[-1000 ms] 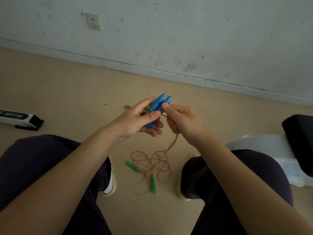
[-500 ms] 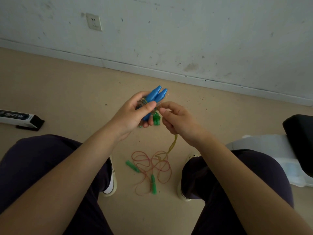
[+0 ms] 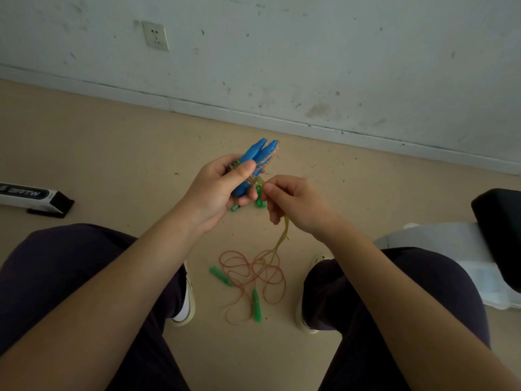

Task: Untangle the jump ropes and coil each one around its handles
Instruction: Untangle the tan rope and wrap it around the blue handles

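Observation:
My left hand (image 3: 220,190) grips two blue jump-rope handles (image 3: 258,155) held side by side, tips pointing up and away, with yellowish cord wound around them. My right hand (image 3: 293,204) pinches that yellow rope (image 3: 283,235) just right of the handles; the cord hangs down from it to the floor. Small green pieces (image 3: 259,197) show between my hands. On the floor between my feet lies a loose red rope (image 3: 248,273) with two green handles (image 3: 221,276) (image 3: 256,306).
A white and black box (image 3: 31,197) lies on the floor at left. A black object (image 3: 499,232) on a white plastic thing (image 3: 439,241) sits at right. The wall with a socket (image 3: 155,35) runs across the back. My knees frame the floor patch.
My left hand has lifted the blue handles slightly and tilted them. My right hand dropped from the handle tips to below them, now pinching the yellow cord; green pieces came into view.

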Demonstrator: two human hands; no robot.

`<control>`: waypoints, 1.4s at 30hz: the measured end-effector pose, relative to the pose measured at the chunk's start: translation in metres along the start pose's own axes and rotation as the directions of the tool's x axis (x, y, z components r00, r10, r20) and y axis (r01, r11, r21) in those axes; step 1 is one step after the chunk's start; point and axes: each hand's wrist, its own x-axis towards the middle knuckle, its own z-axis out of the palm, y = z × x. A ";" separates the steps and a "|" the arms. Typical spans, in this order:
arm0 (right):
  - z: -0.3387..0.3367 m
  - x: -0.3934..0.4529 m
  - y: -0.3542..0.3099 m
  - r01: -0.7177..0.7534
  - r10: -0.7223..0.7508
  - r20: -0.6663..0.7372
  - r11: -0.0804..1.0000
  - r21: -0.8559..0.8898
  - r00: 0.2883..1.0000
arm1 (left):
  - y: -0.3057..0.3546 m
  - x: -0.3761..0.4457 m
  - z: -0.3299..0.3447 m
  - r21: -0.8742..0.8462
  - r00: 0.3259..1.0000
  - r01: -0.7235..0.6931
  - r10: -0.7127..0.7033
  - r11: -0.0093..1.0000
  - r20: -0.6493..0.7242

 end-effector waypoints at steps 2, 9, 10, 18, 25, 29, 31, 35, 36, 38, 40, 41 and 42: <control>-0.002 0.002 0.002 0.002 -0.002 -0.035 1.000 -0.001 0.999 | 0.001 -0.001 0.002 -0.026 1.000 -0.002 0.002 1.000 -0.022; -0.004 -0.001 -0.004 0.045 -0.047 -0.023 0.996 -0.078 0.999 | -0.007 0.003 0.003 0.214 0.987 0.004 0.030 0.977 -0.155; -0.004 -0.001 -0.005 0.051 -0.053 -0.010 0.994 -0.100 0.999 | -0.008 0.003 0.003 0.234 0.987 -0.005 0.042 0.972 -0.152; -0.010 -0.008 -0.008 0.154 -0.144 0.077 0.976 -0.151 0.987 | -0.006 0.002 -0.002 0.232 0.976 -0.009 0.059 0.973 -0.209; -0.028 -0.003 0.000 0.278 -0.324 -0.115 0.911 -0.304 0.939 | -0.004 -0.003 0.000 0.332 0.996 0.076 -0.089 0.940 0.025; -0.027 -0.002 0.001 0.273 -0.323 -0.122 0.910 -0.312 0.938 | -0.001 -0.003 0.001 0.422 0.975 0.131 -0.193 0.897 0.110; -0.025 -0.004 -0.001 0.271 -0.302 -0.086 0.927 -0.258 0.949 | -0.001 -0.005 0.000 0.452 0.958 0.133 -0.231 0.882 0.168; -0.019 -0.003 -0.003 0.243 -0.260 -0.076 0.953 -0.182 0.963 | 0.001 -0.007 0.001 0.465 0.944 0.164 -0.275 0.870 0.182; -0.018 -0.003 -0.003 0.234 -0.250 -0.080 0.958 -0.164 0.965 | 0.001 -0.007 0.003 0.461 0.945 0.169 -0.276 0.871 0.175; -0.016 -0.001 -0.004 0.195 -0.207 -0.096 0.973 -0.119 0.974 | 0.002 -0.009 0.005 0.462 0.949 0.154 -0.262 0.873 0.177; -0.017 0.000 -0.003 0.157 -0.163 -0.110 0.986 -0.059 0.980 | 0.001 -0.011 0.005 0.483 0.948 0.136 -0.256 0.865 0.191; -0.018 0.000 -0.003 0.148 -0.152 -0.116 0.988 -0.044 0.982 | 0.001 -0.012 0.005 0.505 0.946 0.124 -0.256 0.854 0.201; -0.019 0.000 -0.002 0.136 -0.140 -0.120 0.990 -0.043 0.983 | 0.001 -0.013 0.005 0.528 0.944 0.108 -0.253 0.843 0.212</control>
